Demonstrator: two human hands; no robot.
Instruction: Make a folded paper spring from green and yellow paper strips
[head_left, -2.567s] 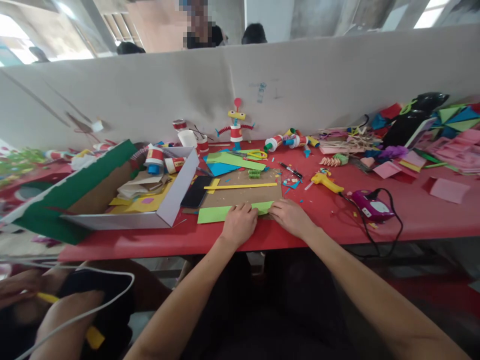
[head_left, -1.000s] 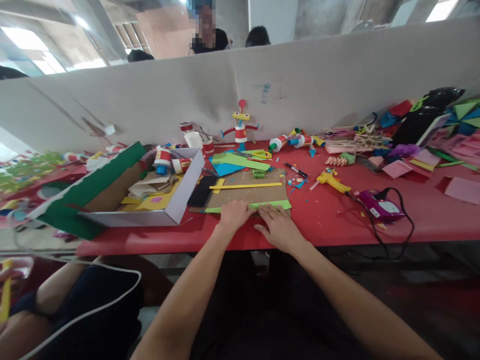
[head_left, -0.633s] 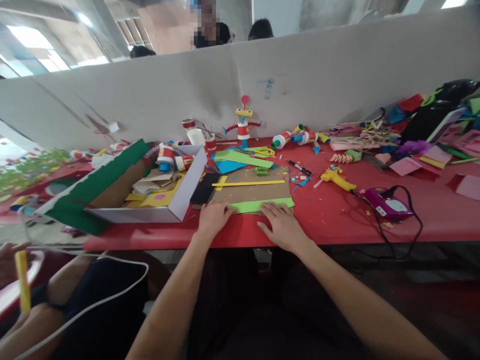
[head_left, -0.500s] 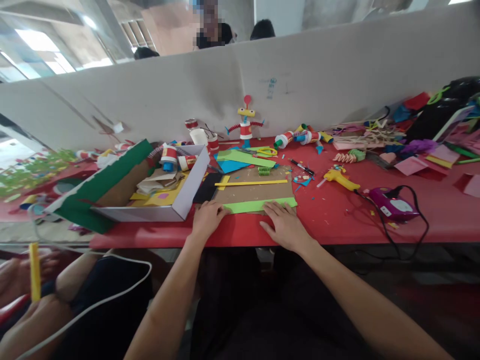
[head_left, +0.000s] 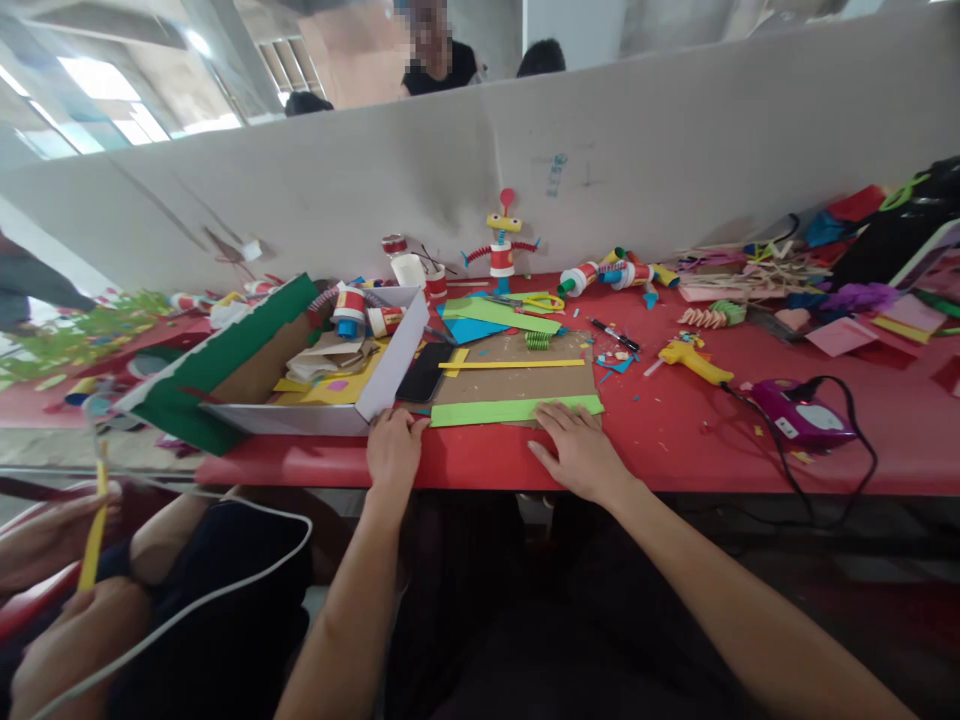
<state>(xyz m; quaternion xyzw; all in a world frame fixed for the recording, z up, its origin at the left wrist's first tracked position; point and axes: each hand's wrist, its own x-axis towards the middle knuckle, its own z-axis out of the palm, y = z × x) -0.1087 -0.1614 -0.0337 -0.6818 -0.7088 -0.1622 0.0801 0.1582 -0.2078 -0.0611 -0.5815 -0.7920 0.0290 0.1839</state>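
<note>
A folded light-green paper strip [head_left: 480, 411] lies along the front edge of a brown cardboard sheet [head_left: 517, 380]. My right hand [head_left: 581, 452] rests flat on the strip's right part, fingers stretched and thumb apart. Just off the strip's left end, my left hand [head_left: 394, 452] touches the red table with its fingers loosely bent and nothing visible in them. Behind the strip lie a narrow yellow paper strip [head_left: 517, 365] and a green paper coil [head_left: 537, 341]. A black phone [head_left: 424, 372] sits beyond my left hand.
At left stands an open box [head_left: 300, 420] holding paper and cup pieces. A paper-cup robot figure [head_left: 502, 260] stands at the back. To the right are a yellow glue gun [head_left: 697, 364] and a purple corded device [head_left: 802, 412]. A co-worker's hands [head_left: 82, 600] hold a yellow strip.
My left hand has come off the green strip's left end and moved slightly left. My right hand stays on the strip. The whole view has shifted a little.
</note>
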